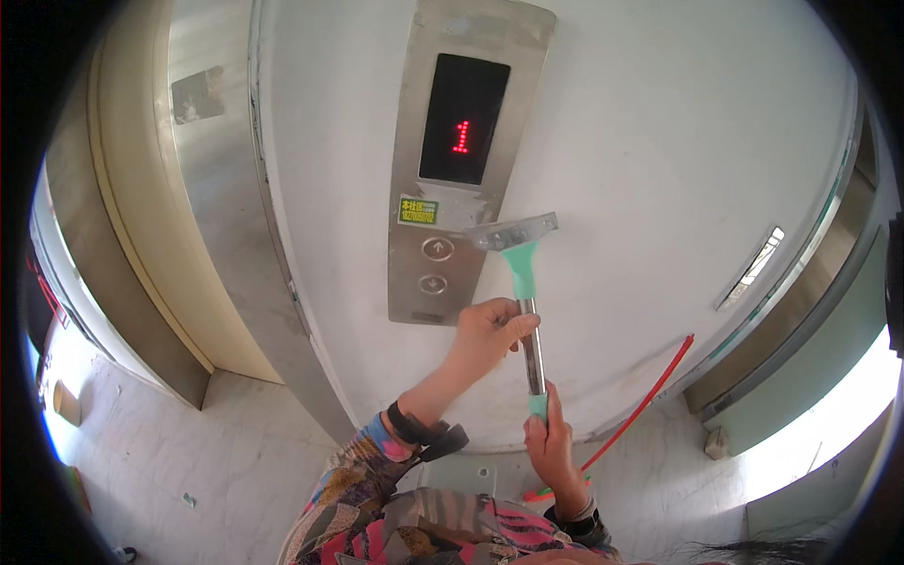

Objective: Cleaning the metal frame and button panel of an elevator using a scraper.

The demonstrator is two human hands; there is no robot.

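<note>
My left hand grips the metal shaft of a long-handled scraper just under its mint-green neck. Lower down, my right hand is closed around the green end of the handle. The scraper's wide blade head points up and overlaps the right edge of a steel elevator call panel; whether it touches the panel I cannot tell. A yellow-green sticker with writing clings to the panel left of the blade, beside a whitish residue patch. Below them sit the round up button and down button.
A lit display fills the panel's upper part. Left stands an elevator door in a steel frame. A red-handled broom leans on the white wall at right. A beige bucket stands far left.
</note>
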